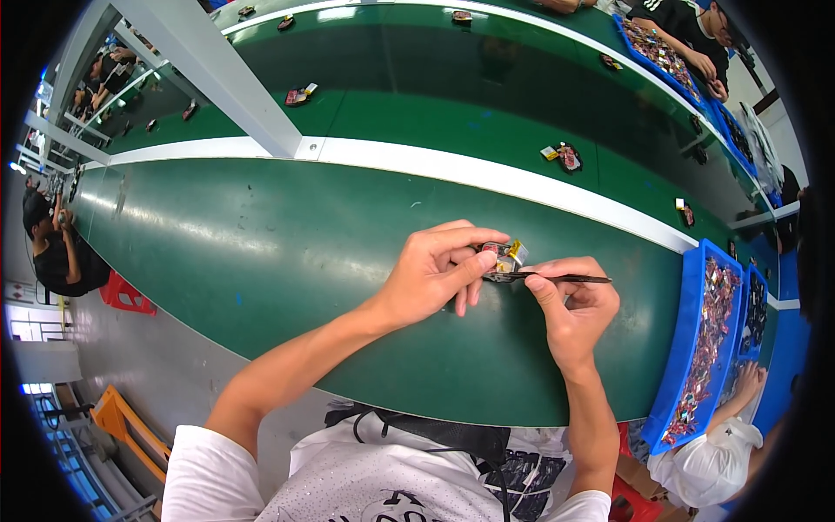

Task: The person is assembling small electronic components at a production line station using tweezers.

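We saw bright, fairly even indoor light on the left grip (439, 271) and right grip (574, 306). Left of them, a pale streak of glare crossed the green tabletop (287, 226), and a softer sheen lay just beneath the grips. Beyond them, we noticed dark reflections on the glossy belt (487, 130). Far left of the grips, a window (30, 324) looked washed out. The hands seemed reasonably sharp, though fine detail on the small part (507, 261) between them was hard for us to read. Past the grips, the white rail (435, 174) bowed, and black rounded the corners.
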`<state>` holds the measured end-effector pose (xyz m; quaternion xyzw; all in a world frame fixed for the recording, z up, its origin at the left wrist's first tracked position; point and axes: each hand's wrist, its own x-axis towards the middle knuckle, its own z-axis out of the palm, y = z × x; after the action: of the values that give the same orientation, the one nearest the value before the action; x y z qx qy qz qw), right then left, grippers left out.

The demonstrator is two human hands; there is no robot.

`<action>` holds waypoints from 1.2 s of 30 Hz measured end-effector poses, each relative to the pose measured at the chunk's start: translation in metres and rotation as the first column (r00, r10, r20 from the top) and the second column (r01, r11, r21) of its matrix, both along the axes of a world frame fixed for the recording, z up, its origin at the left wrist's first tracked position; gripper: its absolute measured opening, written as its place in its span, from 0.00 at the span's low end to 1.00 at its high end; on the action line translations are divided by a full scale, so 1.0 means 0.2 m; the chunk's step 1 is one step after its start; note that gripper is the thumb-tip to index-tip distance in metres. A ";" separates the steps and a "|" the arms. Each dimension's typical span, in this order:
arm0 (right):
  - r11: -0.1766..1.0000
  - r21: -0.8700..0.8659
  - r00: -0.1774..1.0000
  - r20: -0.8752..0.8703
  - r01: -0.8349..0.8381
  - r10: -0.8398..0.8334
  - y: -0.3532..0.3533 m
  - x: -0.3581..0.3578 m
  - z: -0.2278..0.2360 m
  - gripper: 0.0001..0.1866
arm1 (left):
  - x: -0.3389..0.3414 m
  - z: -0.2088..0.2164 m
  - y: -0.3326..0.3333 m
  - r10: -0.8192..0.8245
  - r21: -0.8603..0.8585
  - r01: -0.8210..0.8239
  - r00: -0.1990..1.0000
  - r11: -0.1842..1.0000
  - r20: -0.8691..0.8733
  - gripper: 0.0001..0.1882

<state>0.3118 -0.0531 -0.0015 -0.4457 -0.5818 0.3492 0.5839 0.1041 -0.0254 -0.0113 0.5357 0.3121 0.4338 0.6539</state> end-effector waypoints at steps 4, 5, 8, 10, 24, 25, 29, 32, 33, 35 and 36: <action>1.000 0.007 1.000 0.018 -0.011 0.011 0.00 0.01 -0.01 0.06 | 0.00 0.00 -0.01 -0.008 -0.003 0.008 1.000 1.000 -0.014 0.16; 1.000 -0.021 1.000 0.008 -0.021 0.021 0.00 0.01 -0.01 0.06 | 0.01 0.00 -0.01 -0.016 -0.010 0.016 1.000 1.000 -0.025 0.16; 0.997 -0.064 0.999 -0.004 -0.042 0.042 0.00 0.01 0.00 0.06 | 0.01 0.01 -0.01 -0.013 0.009 0.013 0.999 1.000 -0.032 0.16; 0.996 -0.079 0.999 -0.006 -0.050 0.050 0.01 0.01 0.01 0.06 | 0.01 0.01 -0.01 -0.022 0.021 0.023 0.999 1.000 -0.050 0.16; 0.998 -0.066 0.999 0.037 0.016 -0.013 -0.02 -0.02 0.01 0.06 | 0.02 0.01 -0.02 0.005 0.010 -0.005 1.000 1.000 -0.017 0.16; 0.998 -0.066 0.999 0.038 0.015 -0.013 -0.02 -0.02 0.02 0.06 | 0.02 0.00 -0.01 0.010 0.004 -0.010 1.000 1.000 -0.007 0.15; 0.998 -0.053 0.997 0.059 0.043 -0.039 -0.02 -0.02 0.02 0.06 | 0.02 0.01 -0.02 0.027 -0.005 -0.027 1.000 1.000 0.010 0.15; 0.998 -0.056 0.998 0.049 0.042 -0.040 -0.02 -0.02 0.02 0.06 | 0.02 0.01 -0.01 0.033 -0.006 -0.032 0.999 0.999 0.014 0.15; 0.997 -0.059 0.998 0.043 0.041 -0.038 -0.02 -0.02 0.02 0.06 | 0.02 0.00 -0.01 0.033 -0.006 -0.033 0.999 0.999 0.014 0.15; 0.997 -0.067 0.999 0.037 0.035 -0.033 -0.02 -0.02 0.02 0.06 | 0.02 0.00 -0.01 0.030 -0.001 -0.030 1.000 1.000 0.009 0.16; 0.997 -0.076 0.999 0.030 0.030 -0.028 -0.02 -0.02 0.02 0.06 | 0.02 0.00 -0.01 0.030 -0.001 -0.030 0.999 1.000 0.008 0.16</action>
<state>0.3078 -0.0572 0.0030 -0.4812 -0.5699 0.3561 0.5629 0.1073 -0.0282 -0.0107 0.5287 0.3176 0.4458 0.6487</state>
